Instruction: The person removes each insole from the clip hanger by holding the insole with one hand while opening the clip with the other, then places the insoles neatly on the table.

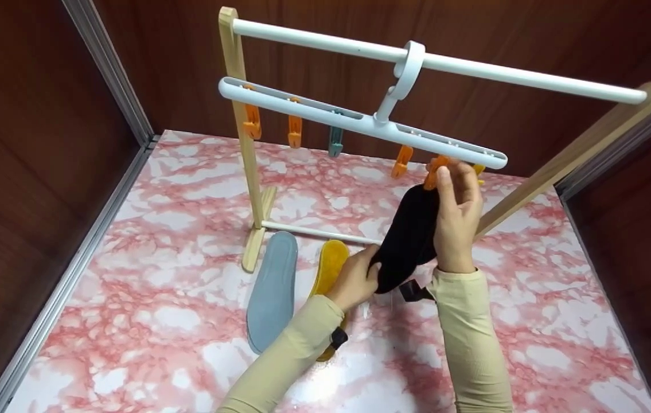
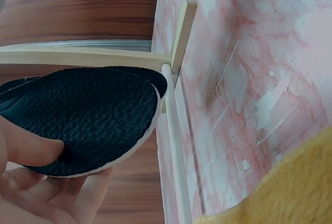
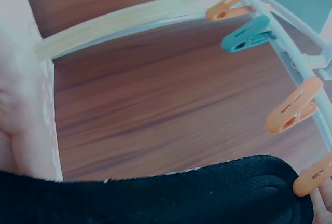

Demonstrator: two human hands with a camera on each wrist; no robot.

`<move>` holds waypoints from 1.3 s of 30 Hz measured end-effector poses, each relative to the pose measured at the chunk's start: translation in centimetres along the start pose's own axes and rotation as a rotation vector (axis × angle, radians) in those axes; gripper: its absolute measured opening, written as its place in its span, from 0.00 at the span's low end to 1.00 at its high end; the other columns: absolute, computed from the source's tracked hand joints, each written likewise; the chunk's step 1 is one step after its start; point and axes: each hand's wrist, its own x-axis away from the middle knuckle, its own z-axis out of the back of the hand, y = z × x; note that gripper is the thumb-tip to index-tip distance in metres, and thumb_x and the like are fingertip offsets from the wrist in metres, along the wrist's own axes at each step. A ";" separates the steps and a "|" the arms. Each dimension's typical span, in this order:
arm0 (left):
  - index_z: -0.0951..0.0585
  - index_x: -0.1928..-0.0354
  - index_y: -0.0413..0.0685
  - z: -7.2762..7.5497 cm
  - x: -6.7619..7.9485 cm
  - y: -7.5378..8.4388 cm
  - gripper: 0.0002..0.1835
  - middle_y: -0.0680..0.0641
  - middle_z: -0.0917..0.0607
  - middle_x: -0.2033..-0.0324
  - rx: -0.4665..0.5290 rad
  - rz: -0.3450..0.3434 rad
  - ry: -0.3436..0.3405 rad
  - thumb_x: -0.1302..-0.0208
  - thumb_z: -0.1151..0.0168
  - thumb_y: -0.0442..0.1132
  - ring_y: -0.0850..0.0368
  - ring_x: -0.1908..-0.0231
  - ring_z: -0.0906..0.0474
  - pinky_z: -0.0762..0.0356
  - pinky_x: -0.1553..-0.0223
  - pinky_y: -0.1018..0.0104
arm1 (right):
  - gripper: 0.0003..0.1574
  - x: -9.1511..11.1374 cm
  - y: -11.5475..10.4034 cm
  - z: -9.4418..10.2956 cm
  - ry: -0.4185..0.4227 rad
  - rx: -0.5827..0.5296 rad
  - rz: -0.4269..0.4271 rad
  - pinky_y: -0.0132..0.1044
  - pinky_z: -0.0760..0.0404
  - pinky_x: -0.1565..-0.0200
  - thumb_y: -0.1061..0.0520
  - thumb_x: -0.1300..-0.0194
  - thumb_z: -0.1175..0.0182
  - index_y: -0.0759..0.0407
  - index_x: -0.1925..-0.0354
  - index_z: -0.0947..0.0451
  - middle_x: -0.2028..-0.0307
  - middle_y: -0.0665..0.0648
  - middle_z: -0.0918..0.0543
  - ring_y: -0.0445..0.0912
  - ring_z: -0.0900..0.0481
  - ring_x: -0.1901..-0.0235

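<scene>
A pair of black insoles (image 1: 408,238), seen as two layers in the left wrist view, slants below the white hanger (image 1: 308,112). My left hand (image 1: 354,280) grips the lower end, its thumb on the dark textured face (image 2: 98,115) and the fingers behind the pale edge. At the upper end, my right hand (image 1: 458,221) pinches an orange clip (image 1: 435,173) under the hanger's right arm. In the right wrist view that clip (image 3: 314,175) overlaps the insole's tip; most of the right fingers are out of frame there.
The hanger hooks over a white rail (image 1: 325,41) on a wooden stand. Other orange clips (image 1: 295,123) and a green clip (image 1: 335,135) hang from it. A grey insole (image 1: 273,292) and a yellow insole (image 1: 332,258) lie on the pink marbled surface (image 1: 159,275), the yellow one partly behind my left arm.
</scene>
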 end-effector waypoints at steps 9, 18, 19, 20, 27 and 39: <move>0.24 0.48 0.35 -0.2 0.4 -0.2 0.15 0.37 0.17 0.53 0.015 -0.025 -0.002 0.37 0.49 0.25 0.45 0.50 0.20 0.25 0.45 0.57 | 0.06 -0.3 -0.2 -0.1 0.029 -0.044 0.028 0.35 0.26 0.64 0.66 0.32 0.46 0.68 0.60 0.24 0.64 0.62 0.19 0.50 0.27 0.69; 0.24 0.54 0.38 -0.2 1.3 -0.7 0.11 0.40 0.16 0.60 0.039 0.025 -0.028 0.38 0.48 0.24 0.48 0.57 0.19 0.23 0.51 0.59 | 0.07 -0.4 -0.5 0.1 0.040 -0.128 -0.026 0.35 0.25 0.62 0.67 0.32 0.47 0.68 0.57 0.24 0.62 0.64 0.19 0.51 0.24 0.64; 0.23 0.55 0.38 -0.2 1.5 -0.7 0.11 0.41 0.16 0.60 0.045 0.032 -0.029 0.38 0.48 0.24 0.48 0.58 0.19 0.23 0.52 0.59 | 0.08 -0.5 -0.5 0.1 0.046 -0.134 -0.035 0.35 0.24 0.62 0.67 0.32 0.47 0.67 0.57 0.24 0.61 0.64 0.19 0.51 0.23 0.62; 0.23 0.56 0.38 -0.2 1.6 -0.8 0.10 0.41 0.16 0.61 0.046 0.038 -0.029 0.38 0.47 0.24 0.49 0.59 0.20 0.23 0.53 0.59 | 0.08 -0.5 -0.6 0.1 0.052 -0.141 -0.046 0.35 0.23 0.61 0.67 0.32 0.47 0.66 0.56 0.24 0.60 0.63 0.18 0.51 0.22 0.60; 0.24 0.58 0.38 -0.3 2.8 -1.3 0.08 0.41 0.16 0.65 0.036 0.071 -0.038 0.38 0.47 0.25 0.49 0.63 0.21 0.23 0.57 0.59 | 0.13 -0.4 -0.8 0.5 0.070 -0.148 -0.099 0.39 0.22 0.50 0.67 0.34 0.45 0.66 0.50 0.25 0.56 0.62 0.19 0.49 0.20 0.55; 0.32 0.38 0.28 -0.9 4.0 -1.6 0.24 0.30 0.22 0.46 0.130 0.233 -0.172 0.36 0.46 0.26 0.39 0.44 0.25 0.30 0.40 0.51 | 0.16 -0.1 -0.6 0.6 0.119 -0.126 -0.120 0.34 0.23 0.49 0.70 0.35 0.47 0.62 0.50 0.23 0.56 0.57 0.19 0.46 0.22 0.53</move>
